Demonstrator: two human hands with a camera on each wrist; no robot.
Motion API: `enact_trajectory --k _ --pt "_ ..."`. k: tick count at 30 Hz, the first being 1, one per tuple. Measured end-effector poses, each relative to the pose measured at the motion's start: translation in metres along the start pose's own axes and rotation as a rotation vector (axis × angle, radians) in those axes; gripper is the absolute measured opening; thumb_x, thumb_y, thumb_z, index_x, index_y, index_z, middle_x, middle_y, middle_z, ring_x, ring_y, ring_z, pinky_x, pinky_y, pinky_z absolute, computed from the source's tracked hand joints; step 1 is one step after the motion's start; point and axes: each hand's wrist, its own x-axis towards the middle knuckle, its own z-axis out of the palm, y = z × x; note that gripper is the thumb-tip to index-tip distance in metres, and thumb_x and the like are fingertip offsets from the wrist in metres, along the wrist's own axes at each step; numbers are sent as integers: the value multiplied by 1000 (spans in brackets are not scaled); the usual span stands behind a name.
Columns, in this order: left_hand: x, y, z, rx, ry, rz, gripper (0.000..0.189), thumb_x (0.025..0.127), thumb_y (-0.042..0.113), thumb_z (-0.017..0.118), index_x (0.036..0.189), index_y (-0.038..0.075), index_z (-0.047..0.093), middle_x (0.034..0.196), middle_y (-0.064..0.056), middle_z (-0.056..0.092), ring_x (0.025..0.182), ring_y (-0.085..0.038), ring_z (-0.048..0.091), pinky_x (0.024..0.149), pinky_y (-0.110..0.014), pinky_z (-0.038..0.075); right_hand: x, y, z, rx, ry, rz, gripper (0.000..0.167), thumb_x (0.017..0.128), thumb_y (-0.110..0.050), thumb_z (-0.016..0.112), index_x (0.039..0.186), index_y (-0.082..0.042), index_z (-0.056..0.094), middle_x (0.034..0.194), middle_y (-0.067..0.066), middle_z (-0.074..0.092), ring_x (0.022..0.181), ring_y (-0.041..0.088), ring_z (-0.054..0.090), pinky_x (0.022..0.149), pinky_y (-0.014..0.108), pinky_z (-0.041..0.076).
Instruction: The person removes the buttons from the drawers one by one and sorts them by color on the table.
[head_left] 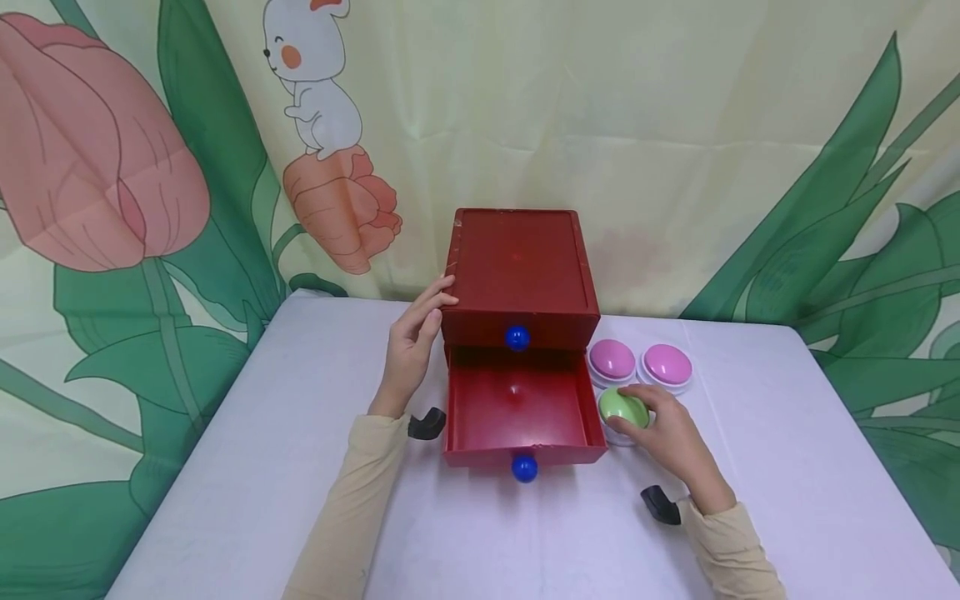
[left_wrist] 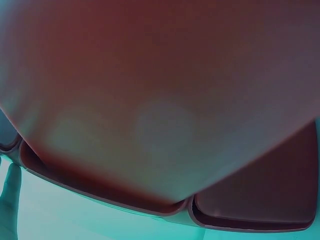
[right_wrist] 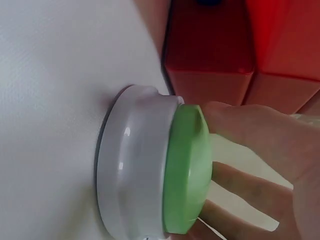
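A red two-drawer box (head_left: 517, 262) stands on the table, its lower drawer (head_left: 517, 408) pulled out and holding nothing visible. My left hand (head_left: 412, 346) rests against the box's left side near the top, fingers fairly straight. A blurred dark reddish surface fills most of the left wrist view, so that hand's contact is hidden there. To the right of the drawer sits a push button with a green dome (head_left: 621, 406) and a white base (right_wrist: 137, 160). My right hand (head_left: 671, 433) grips the green dome, thumb on one edge and bent fingers on the other. The base sits on the tabletop.
Two pink-domed buttons, a left one (head_left: 612, 359) and a right one (head_left: 668, 365), stand behind the green one, beside the box. Blue knobs (head_left: 517, 337) protrude from the drawer fronts. A printed curtain (head_left: 525, 125) hangs behind the white table (head_left: 225, 467).
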Motion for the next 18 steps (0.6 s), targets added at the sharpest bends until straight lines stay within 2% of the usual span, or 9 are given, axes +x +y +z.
enact_trajectory --k 7,13,16,18 --pt "2 27 2 5 -5 -23 27 101 0 44 121 -7 62 147 -17 50 144 -25 38 117 -38 36 -2 -10 -7 29 -3 51 46 91 -21 73 128 2 60 129 24 60 120 43 55 97 61 49" --pt "1 33 2 9 -7 -32 27 101 -1 44 120 -8 62 147 -19 50 144 -24 38 116 -36 37 -5 -24 -16 94 5 60 43 93 -19 70 130 0 60 127 22 62 117 40 58 95 57 51" --pt "1 34 2 6 -9 -31 27 101 -1 44 121 -7 62 147 -19 50 144 -24 38 115 -35 38 -9 -32 -20 126 5 45 42 93 -20 70 129 -1 61 124 19 64 112 35 62 93 52 54" --pt "2 34 2 -1 -10 -29 28 101 -1 44 121 -8 62 147 -19 50 144 -24 39 115 -35 38 -12 -38 -23 142 10 34 41 93 -22 69 129 -3 62 122 17 65 109 30 63 93 40 57"
